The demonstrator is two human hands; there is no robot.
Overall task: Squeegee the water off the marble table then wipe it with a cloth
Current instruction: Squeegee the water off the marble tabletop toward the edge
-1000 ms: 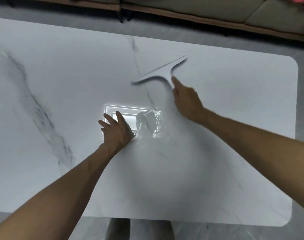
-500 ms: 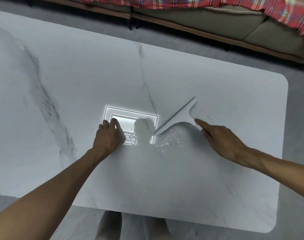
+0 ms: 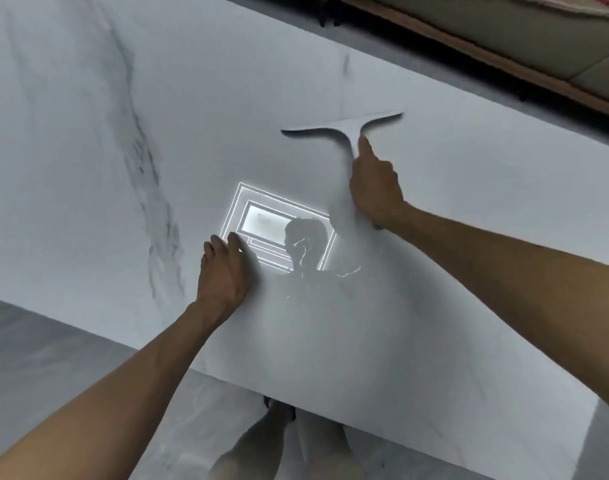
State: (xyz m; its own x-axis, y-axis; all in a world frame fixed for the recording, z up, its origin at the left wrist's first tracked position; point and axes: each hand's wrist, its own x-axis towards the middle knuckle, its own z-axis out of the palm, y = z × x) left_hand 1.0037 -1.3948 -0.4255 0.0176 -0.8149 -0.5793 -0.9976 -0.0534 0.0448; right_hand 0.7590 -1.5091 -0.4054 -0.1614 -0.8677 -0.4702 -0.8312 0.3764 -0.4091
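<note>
Head view: the fingers of the right hand [image 3: 374,188] are wrapped round the stem of the squeegee [image 3: 344,128], with the index finger [image 3: 365,147] laid straight up the stem toward the blade. The blade lies just beyond that fingertip, on the far side of the hand. Its long axis runs across the marble table [image 3: 88,168], roughly in line with the far edge and well short of it. It looks set down on the surface, though contact along its whole length cannot be told. The thin bright streaks of water [image 3: 344,271] lie the other way, between the right wrist and the near edge, so the coming stroke is probably a pull back toward the body. The right forearm reaches in from the right side, wrist low. The left hand [image 3: 223,268] grasps nothing. It rests palm down with fingers loosely spread beside the reflection of a ceiling light [image 3: 279,226], bracing rather than working. No cloth shows.
</note>
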